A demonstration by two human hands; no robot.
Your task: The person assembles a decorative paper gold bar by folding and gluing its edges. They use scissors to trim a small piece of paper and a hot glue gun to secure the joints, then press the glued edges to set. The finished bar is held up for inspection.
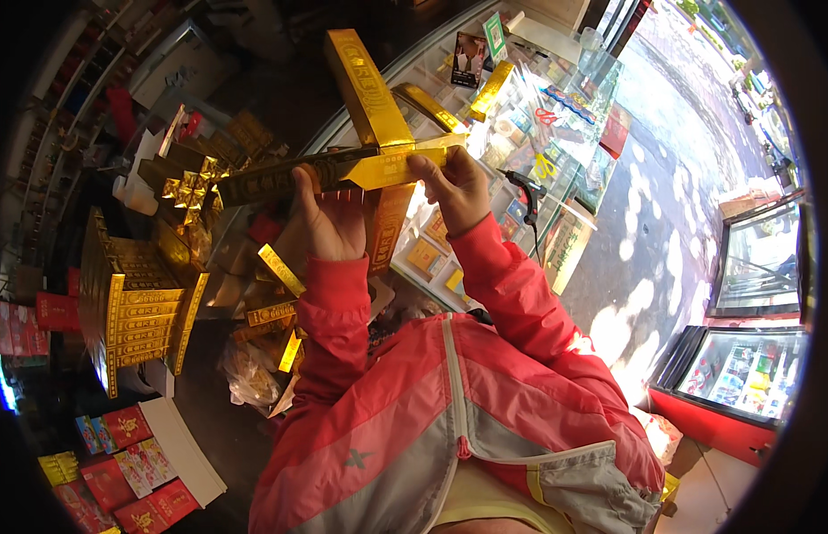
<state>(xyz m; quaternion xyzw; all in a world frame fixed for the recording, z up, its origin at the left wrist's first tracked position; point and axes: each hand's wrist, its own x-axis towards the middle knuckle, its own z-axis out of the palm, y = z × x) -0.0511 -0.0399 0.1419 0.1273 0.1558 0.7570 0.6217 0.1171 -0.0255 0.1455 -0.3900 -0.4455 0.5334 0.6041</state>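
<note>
Shop counter in dappled sun, gold cartons raised over the glass.

A glass display counter (556, 133) runs beside the sunlit pavement (672, 205), its shelves filled with small packets (too small to tell apart), and a stack of gold boxes (133, 303) stands off to the left. Both red-sleeved arms are up: the left hand (329, 218) wraps closed around the dark end of a long gold carton (343, 171), the right hand (458, 187) pinches its bright gold end, fingers on top. A second gold carton (365, 84) rises slantwise above it.
</note>
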